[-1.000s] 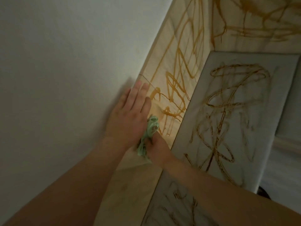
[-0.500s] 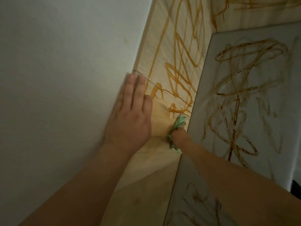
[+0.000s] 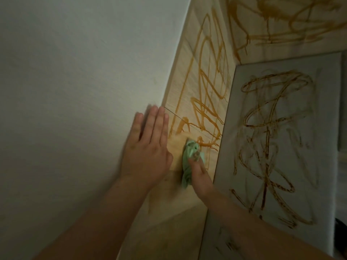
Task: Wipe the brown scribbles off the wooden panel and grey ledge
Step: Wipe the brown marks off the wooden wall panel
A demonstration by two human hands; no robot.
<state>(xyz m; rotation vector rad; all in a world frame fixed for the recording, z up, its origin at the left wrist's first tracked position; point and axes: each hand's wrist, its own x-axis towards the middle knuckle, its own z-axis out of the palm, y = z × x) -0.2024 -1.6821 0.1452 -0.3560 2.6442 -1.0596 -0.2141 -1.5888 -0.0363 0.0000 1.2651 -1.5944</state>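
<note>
A light wooden panel runs up the middle, covered with brown scribbles in its upper part; its lower part looks wiped. Right of it lies the grey ledge, also scribbled in darker brown. My right hand grips a crumpled green cloth and presses it against the panel just below the lowest scribbles. My left hand lies flat with straight fingers, spanning the panel's left edge and the wall.
A plain white wall fills the left side. A second scribbled wooden panel meets the first at the top right corner. Beyond the ledge's right edge something dark shows below.
My right hand has moved the cloth from the panel's right edge back left toward its middle. The lowest scribbles look more smeared. My left hand stays flat in the same place.
</note>
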